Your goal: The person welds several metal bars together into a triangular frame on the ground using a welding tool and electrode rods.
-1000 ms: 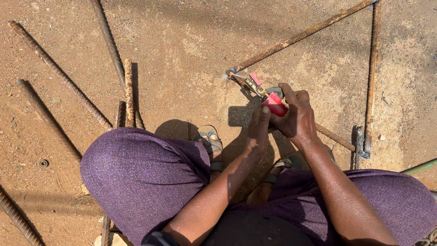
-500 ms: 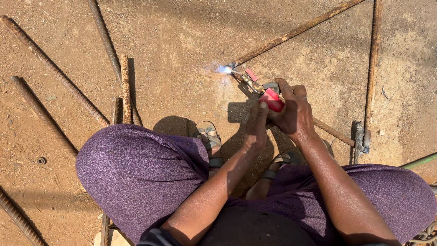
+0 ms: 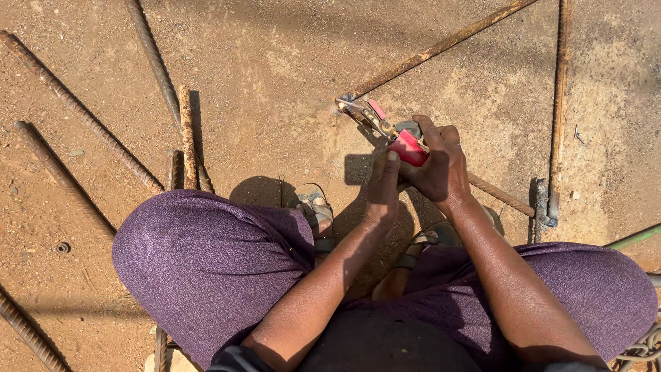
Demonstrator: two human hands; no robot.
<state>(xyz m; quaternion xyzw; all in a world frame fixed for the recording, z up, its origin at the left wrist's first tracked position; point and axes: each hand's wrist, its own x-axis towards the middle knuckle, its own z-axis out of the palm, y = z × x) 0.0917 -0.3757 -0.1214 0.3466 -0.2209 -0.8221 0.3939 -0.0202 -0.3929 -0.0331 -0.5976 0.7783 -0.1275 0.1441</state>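
Packed reddish-brown earth (image 3: 275,76) is filling the head view, gritty and sunlit, scattered with small pebbles and crossed by hard shadows. Rusty ribbed steel bars are lying across it. A long bar (image 3: 441,48) is running from the upper right corner down to the middle of the ground. Another bar (image 3: 563,103) is lying upright along the right edge, ending at a small dark metal clamp (image 3: 540,203). Toward the left edge, several more ribbed bars (image 3: 76,110) are slanting diagonally, and a short, heavily rusted piece (image 3: 187,134) is lying near them.

The person is squatting, knees spread, in loose purple trousers (image 3: 206,262) of a speckled woven cloth, with a strapped sandal (image 3: 315,207) showing between the knees.

The right hand (image 3: 441,169) is closed around the red handle of a welding electrode holder (image 3: 406,146), fingers wrapped tight over the grip. The holder's brassy metal jaws are reaching up and left, and its thin rod tip (image 3: 344,103) is touching the ground right at the lower end of the long bar, near the middle of the view. The left hand (image 3: 382,182) is lying just beside the right, fingers together and stretched forward, the fingertips resting against the underside of the red handle; whether it is truly gripping cannot be told. Another ribbed bar (image 3: 499,196) is emerging from under the right hand and is slanting toward the clamp. A green rod (image 3: 633,238) is poking in at the right edge.
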